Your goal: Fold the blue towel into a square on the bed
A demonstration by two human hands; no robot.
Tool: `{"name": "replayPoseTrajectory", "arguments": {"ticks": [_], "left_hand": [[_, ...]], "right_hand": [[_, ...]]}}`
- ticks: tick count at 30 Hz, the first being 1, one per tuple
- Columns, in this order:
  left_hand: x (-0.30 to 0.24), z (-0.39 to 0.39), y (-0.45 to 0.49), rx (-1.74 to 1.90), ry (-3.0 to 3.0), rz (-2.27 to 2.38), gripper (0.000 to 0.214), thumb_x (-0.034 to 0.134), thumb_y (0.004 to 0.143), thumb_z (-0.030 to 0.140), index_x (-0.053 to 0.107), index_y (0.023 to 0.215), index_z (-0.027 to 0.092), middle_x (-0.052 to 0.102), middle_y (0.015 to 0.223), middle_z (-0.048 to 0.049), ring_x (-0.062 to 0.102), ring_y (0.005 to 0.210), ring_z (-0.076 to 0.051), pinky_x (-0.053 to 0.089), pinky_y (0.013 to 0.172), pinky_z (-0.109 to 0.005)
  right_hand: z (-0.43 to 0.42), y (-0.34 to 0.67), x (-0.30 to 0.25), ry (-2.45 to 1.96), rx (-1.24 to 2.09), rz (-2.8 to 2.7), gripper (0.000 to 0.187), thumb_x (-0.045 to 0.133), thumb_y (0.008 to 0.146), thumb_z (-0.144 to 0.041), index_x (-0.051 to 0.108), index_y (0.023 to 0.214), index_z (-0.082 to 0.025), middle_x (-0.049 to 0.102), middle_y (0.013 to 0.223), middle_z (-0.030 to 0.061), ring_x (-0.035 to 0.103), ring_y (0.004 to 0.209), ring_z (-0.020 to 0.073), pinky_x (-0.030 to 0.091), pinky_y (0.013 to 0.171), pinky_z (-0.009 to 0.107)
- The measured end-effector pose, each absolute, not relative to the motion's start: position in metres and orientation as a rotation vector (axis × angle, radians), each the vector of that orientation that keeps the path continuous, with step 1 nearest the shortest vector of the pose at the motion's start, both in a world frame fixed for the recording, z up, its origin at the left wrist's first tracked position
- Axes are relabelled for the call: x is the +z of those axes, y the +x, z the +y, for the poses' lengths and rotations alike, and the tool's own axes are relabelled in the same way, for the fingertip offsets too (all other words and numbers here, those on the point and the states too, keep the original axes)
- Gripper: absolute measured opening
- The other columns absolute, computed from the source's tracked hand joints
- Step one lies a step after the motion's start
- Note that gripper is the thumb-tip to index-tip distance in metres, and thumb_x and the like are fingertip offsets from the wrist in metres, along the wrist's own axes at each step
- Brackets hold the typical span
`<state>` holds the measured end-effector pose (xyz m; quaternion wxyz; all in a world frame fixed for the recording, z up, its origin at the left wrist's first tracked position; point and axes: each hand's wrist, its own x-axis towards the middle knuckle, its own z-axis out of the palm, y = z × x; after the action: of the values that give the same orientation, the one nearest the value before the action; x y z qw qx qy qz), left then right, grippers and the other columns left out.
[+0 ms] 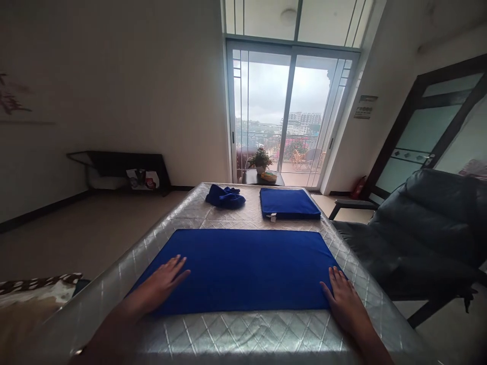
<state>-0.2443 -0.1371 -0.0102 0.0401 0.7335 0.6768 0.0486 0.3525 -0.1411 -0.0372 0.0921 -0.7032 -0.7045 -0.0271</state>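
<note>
A large blue towel (243,266) lies spread flat on a silver quilted surface (228,339) in front of me. My left hand (162,284) rests flat on the towel's near left corner, fingers stretched out. My right hand (342,299) lies flat at the towel's near right corner, fingers extended, partly on the quilted surface. Farther back sit a neatly folded blue towel (289,204) with a white tag and, to its left, a crumpled blue towel (225,196).
A black leather chair (422,233) stands close on the right. Beyond the surface, a small dark table with a potted plant (261,161) stands before glass balcony doors. A low dark bench (122,170) sits against the left wall. A patterned cushion (34,294) lies at lower left.
</note>
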Motion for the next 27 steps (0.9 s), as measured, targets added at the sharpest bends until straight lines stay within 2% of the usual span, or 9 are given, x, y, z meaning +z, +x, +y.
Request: {"name": "replayPoseTrajectory", "arguments": {"ticks": [2,4,7,11,14,16,21,27], "left_hand": [[0.007,-0.127,-0.200,0.150,2.273,1.851,0.063,0.029,0.094,0.061,0.029,0.150,0.032,0.023,0.158,-0.0009,0.026,0.145,-0.022,0.032,0.116,-0.042],[0.019,-0.112,-0.157,0.159,2.336,1.678,0.066,0.029,0.093,0.065,0.031,0.150,0.031,0.024,0.158,-0.0009,0.024,0.146,-0.022,0.027,0.118,-0.040],[0.024,-0.080,-0.103,0.229,2.414,1.507,0.070,0.025,0.094,0.066,0.034,0.150,0.025,0.027,0.158,-0.0054,0.022,0.147,-0.023,0.021,0.120,-0.043],[0.014,-0.033,-0.055,0.326,2.420,1.542,0.077,0.019,0.094,0.067,0.030,0.152,0.018,0.022,0.159,-0.0095,0.014,0.149,-0.023,0.012,0.122,-0.043],[0.005,-0.010,-0.041,0.350,2.377,1.612,0.084,0.015,0.093,0.068,0.028,0.152,0.011,0.022,0.159,-0.0147,0.014,0.149,-0.026,0.011,0.122,-0.045],[0.002,-0.004,-0.041,0.357,2.365,1.625,0.086,0.014,0.092,0.070,0.028,0.152,0.009,0.022,0.159,-0.0159,0.015,0.149,-0.027,0.010,0.121,-0.045],[-0.001,-0.003,-0.076,0.326,2.394,1.645,0.087,0.015,0.090,0.072,0.027,0.153,0.013,0.020,0.160,-0.0130,0.015,0.149,-0.024,0.009,0.121,-0.039],[-0.001,-0.003,-0.169,0.262,2.279,1.948,0.085,0.019,0.093,0.070,0.028,0.151,0.010,0.023,0.159,-0.0174,0.017,0.148,-0.028,0.009,0.119,-0.044]], "right_hand": [[-0.141,0.351,-0.037,-2.124,-0.080,-2.069,0.071,0.021,0.094,-0.053,0.034,0.150,-0.010,0.029,0.157,0.0106,0.022,0.146,0.0238,0.020,0.119,0.045],[-0.141,0.351,-0.036,-2.142,-0.087,-2.081,0.073,0.021,0.094,-0.053,0.032,0.150,-0.008,0.026,0.158,0.0113,0.021,0.146,0.0234,0.018,0.119,0.044],[-0.142,0.351,-0.033,-2.126,-0.101,-2.130,0.072,0.020,0.094,-0.051,0.032,0.150,-0.007,0.026,0.157,0.0120,0.021,0.146,0.0237,0.018,0.120,0.044],[-0.142,0.350,-0.031,-2.146,-0.108,-2.145,0.073,0.020,0.094,-0.050,0.031,0.150,-0.005,0.026,0.157,0.0128,0.021,0.146,0.0240,0.019,0.119,0.045],[-0.142,0.350,-0.032,-2.153,-0.112,-2.153,0.073,0.020,0.094,-0.050,0.031,0.150,-0.004,0.026,0.158,0.0131,0.020,0.146,0.0241,0.020,0.119,0.044],[-0.142,0.351,-0.033,-2.154,-0.114,-2.134,0.073,0.020,0.094,-0.051,0.031,0.150,-0.004,0.026,0.157,0.0136,0.022,0.146,0.0246,0.020,0.119,0.044],[-0.142,0.356,-0.041,-2.063,-0.147,-2.152,0.071,0.020,0.095,-0.052,0.039,0.147,-0.008,0.031,0.156,0.0134,0.023,0.145,0.0265,0.022,0.118,0.046],[-0.142,0.356,-0.041,-2.102,-0.113,-2.111,0.074,0.016,0.095,-0.056,0.034,0.150,-0.009,0.030,0.157,0.0114,0.022,0.146,0.0234,0.019,0.119,0.046]]}}
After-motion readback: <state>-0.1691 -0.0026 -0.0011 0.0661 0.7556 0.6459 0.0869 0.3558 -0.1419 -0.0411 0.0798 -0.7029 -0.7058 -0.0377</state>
